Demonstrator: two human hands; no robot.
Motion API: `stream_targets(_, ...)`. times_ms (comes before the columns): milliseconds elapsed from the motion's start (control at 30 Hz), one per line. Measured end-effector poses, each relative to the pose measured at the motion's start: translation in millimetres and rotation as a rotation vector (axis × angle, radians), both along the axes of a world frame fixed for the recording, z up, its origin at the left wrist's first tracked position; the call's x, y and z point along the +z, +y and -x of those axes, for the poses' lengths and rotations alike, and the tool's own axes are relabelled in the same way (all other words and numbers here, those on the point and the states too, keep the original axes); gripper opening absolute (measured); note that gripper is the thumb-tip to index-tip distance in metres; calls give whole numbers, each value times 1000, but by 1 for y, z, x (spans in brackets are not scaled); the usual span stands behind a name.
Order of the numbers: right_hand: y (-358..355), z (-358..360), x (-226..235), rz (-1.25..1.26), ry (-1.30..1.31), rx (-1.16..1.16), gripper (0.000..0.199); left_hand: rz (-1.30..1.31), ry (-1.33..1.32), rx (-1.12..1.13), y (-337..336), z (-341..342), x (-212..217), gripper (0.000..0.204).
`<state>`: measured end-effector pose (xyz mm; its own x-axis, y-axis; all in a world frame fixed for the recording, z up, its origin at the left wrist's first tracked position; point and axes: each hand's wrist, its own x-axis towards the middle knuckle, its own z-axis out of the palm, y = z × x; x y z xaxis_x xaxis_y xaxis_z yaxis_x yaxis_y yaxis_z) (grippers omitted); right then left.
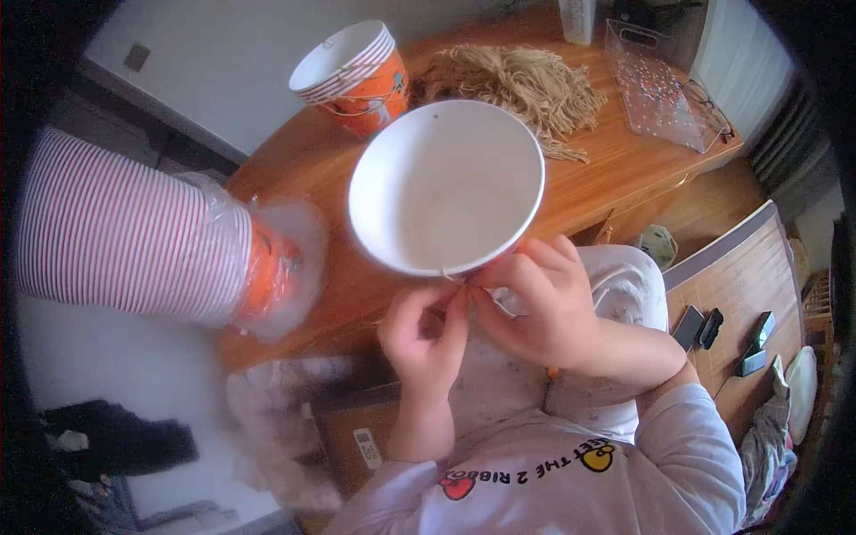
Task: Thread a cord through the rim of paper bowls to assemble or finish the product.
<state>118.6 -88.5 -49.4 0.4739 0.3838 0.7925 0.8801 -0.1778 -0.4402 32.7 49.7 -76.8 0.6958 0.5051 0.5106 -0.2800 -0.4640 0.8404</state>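
Note:
A large white-lined paper bucket is tilted with its open mouth toward me, at the wooden table's near edge. A small bit of pale cord shows at its near rim. My left hand pinches this cord just below the rim, thumb and forefinger together. Close beside it, my right hand is closed in a pinch at the same spot, its other fingers curled near the bucket's outer wall. The fingertips of both hands nearly meet. Most of the bucket's outside is hidden.
Nested orange buckets with cord handles stand behind. A bundle of tan cords lies on the table, near a clear tray. At left lies a long plastic-wrapped bucket stack. A phone rests on a surface at right.

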Motion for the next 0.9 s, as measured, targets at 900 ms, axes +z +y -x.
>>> stream_targets(900,-11,-5,12,-20,125,436,26,615,55,-266,3,12,19,11)
